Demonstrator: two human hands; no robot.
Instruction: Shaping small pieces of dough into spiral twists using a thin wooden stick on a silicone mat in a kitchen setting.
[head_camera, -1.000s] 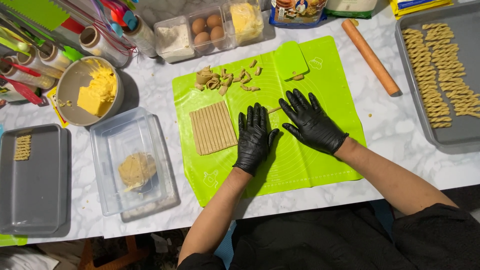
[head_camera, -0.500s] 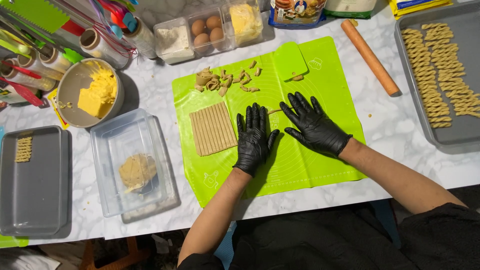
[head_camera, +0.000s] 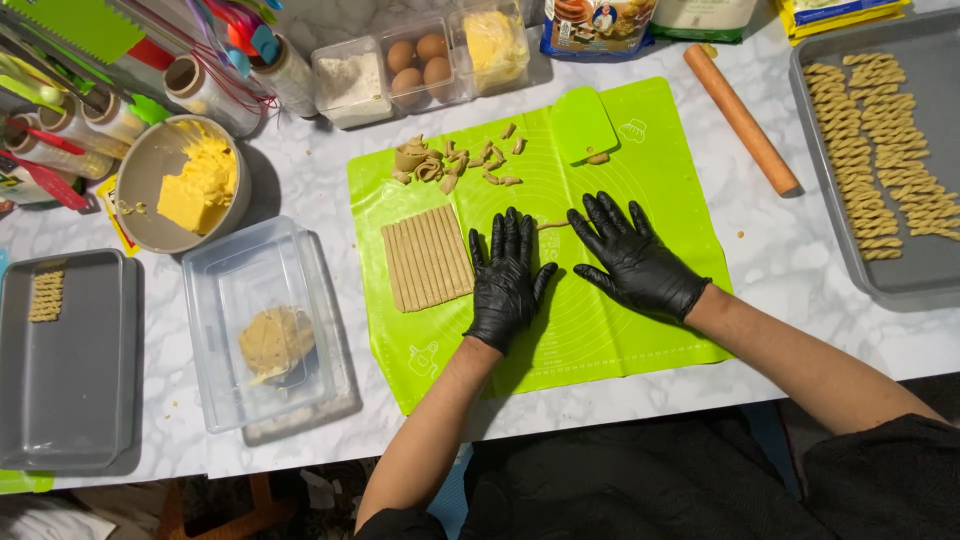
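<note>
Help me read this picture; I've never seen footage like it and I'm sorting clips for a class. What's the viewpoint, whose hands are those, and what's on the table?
The camera sits on a person's head and looks down at their own two hands, both in black gloves. The left hand and right hand lie flat on a green mat, with a thin dough strip between them. Neither hand grips anything. Beside the left hand lies a sheet of cut strips, with dough scraps above it. A rolling pin lies to the right, next to a tray of twisted sticks. On the left stand a bowl of butter and a clear tub holding a dough lump.
</note>
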